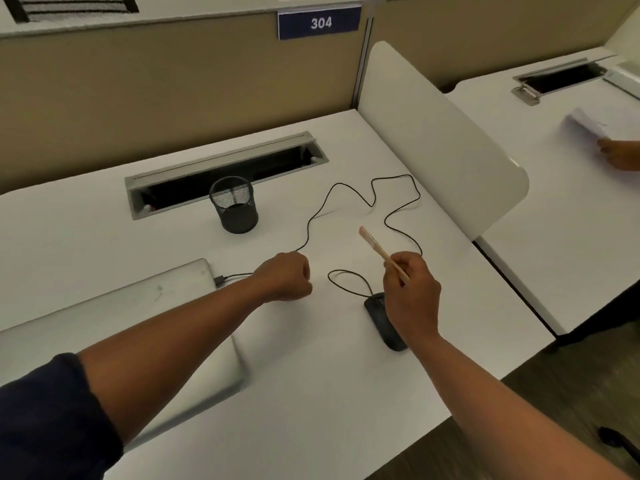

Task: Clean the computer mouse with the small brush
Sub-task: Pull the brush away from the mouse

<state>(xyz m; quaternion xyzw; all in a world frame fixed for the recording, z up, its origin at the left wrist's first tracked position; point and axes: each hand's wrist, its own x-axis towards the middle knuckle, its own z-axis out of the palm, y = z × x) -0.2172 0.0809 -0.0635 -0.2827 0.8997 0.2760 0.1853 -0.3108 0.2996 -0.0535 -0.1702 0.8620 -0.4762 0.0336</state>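
A black wired computer mouse [379, 315] lies on the white desk [311, 393], partly hidden under my right hand. My right hand [412, 292] hovers above it and grips a small wooden-handled brush [375, 245], whose pale bristles point up and to the left, away from the mouse. My left hand [287, 277] is curled into a fist holding nothing, resting on the desk left of the mouse. The mouse's black cable [360, 199] loops across the desk.
A closed grey laptop [121, 317] lies at the left under my left forearm. A black mesh pen cup [235, 209] stands before an open cable tray [225, 168]. A white divider [443, 133] bounds the right side. Another person's hand [620, 154] holds paper on the neighbouring desk.
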